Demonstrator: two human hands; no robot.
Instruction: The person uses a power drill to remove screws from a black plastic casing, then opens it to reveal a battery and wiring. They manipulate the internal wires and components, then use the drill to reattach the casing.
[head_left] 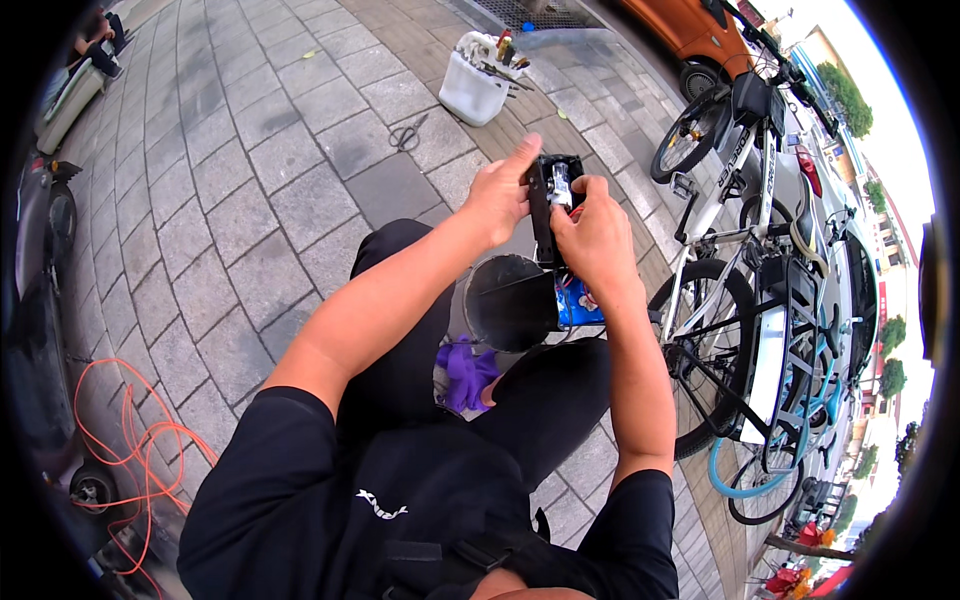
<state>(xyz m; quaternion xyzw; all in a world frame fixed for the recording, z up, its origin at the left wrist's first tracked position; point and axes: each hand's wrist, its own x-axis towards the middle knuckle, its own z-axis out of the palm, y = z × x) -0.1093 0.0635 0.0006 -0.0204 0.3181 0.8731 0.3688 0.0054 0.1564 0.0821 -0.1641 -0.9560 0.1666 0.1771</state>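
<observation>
In front of my knees, a long black casing [543,215] stands with its top side uncovered. Inside it lies a shiny silver-and-white part [560,187] with red wires [576,212] beside it. My left hand [500,198] grips the casing's left wall, thumb pointing up along it. My right hand [598,235] reaches in from the right, its thumb and forefinger closed around the red wires by the silver part. Below the casing, a blue wrapped pack [578,303] with thin leads sits next to a round dark disc-shaped top [508,303].
A white plastic tub [477,88] of hand tools stands ahead, with scissors [407,134] on the paving near it. Purple gloves [465,374] lie between my legs. Parked bicycles [735,270] line the right. An orange cable [145,440] loops at left beside a dark vehicle [50,280].
</observation>
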